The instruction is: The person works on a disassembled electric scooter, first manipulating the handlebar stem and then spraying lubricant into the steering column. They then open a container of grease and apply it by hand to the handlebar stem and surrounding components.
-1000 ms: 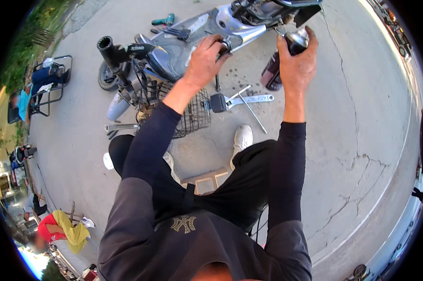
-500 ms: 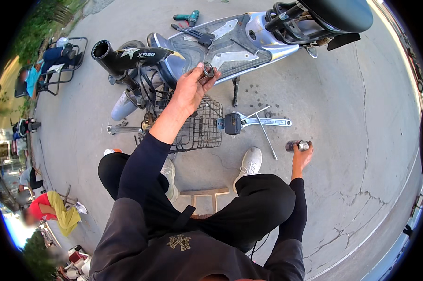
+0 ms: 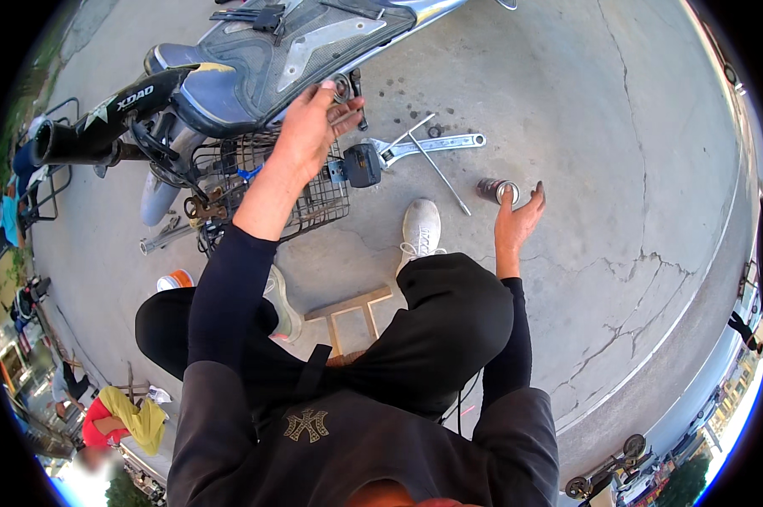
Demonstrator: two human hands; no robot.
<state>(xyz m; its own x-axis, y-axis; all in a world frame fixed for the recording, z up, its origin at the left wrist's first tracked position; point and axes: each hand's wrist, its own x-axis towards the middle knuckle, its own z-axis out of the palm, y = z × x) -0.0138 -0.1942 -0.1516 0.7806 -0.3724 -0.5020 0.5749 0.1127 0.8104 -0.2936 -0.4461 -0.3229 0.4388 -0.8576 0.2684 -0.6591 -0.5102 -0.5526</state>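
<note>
My left hand (image 3: 310,135) holds a round metal ring-shaped part (image 3: 342,87) over the front edge of the scooter's deck (image 3: 314,55). A wire basket (image 3: 314,211) lies below it. My right hand (image 3: 517,221) has its fingers apart just beside a dark spray can (image 3: 491,191) with a silver top, standing on the concrete. A large adjustable wrench (image 3: 449,142) and a T-handled metal rod (image 3: 445,182) lie on the ground left of and beyond the can.
A black frame tube (image 3: 90,131) rises at the left. Orange-and-white container (image 3: 175,281) by my left knee, wooden frame (image 3: 348,302) between my feet, cracked concrete (image 3: 635,211) to the right. A person in red and yellow (image 3: 136,418) and a folding chair (image 3: 56,186) are farther left.
My right hand has lowered the spray can to the ground and opened away from it. My left hand still holds the ring part; the view has shifted.
</note>
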